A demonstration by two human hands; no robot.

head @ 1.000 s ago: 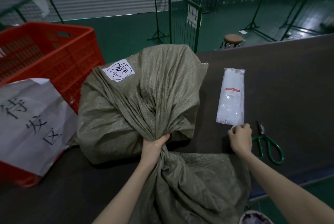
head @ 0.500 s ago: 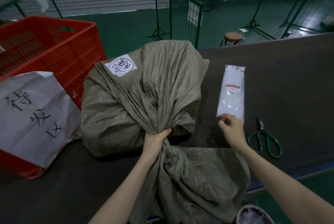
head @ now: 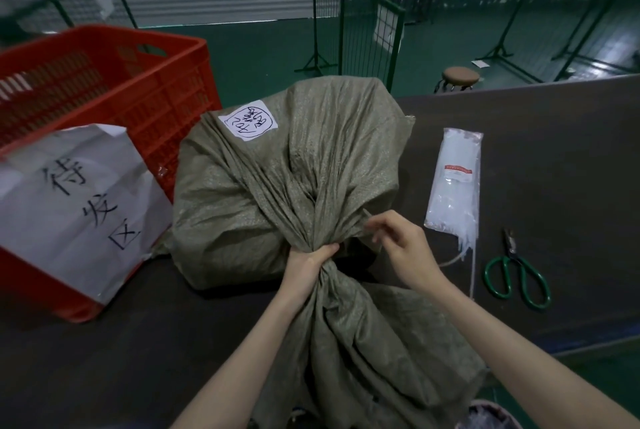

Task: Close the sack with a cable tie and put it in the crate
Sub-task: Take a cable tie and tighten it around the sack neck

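Note:
A full olive woven sack (head: 277, 186) with a white handwritten label lies on the dark table (head: 561, 151). My left hand (head: 308, 266) is clenched around its gathered neck, and the loose mouth fabric spreads toward me. My right hand (head: 398, 248) is just right of the neck, pinching a thin white cable tie (head: 448, 260) whose tail trails out behind the hand; its tip shows near the sack. The red plastic crate (head: 156, 92) stands to the left, touching the sack.
A clear pack of white cable ties (head: 457, 179) lies right of the sack, one loose tie poking out of its near end. Green-handled scissors (head: 519, 276) lie beside it. A white paper sign (head: 69, 207) hangs on the crate's front. A stool (head: 460, 77) and wire fence panels (head: 360, 30) stand beyond the table.
My right hand left the near end of the tie pack and came left to the sack's neck with a tie. My left hand kept its grip on the neck.

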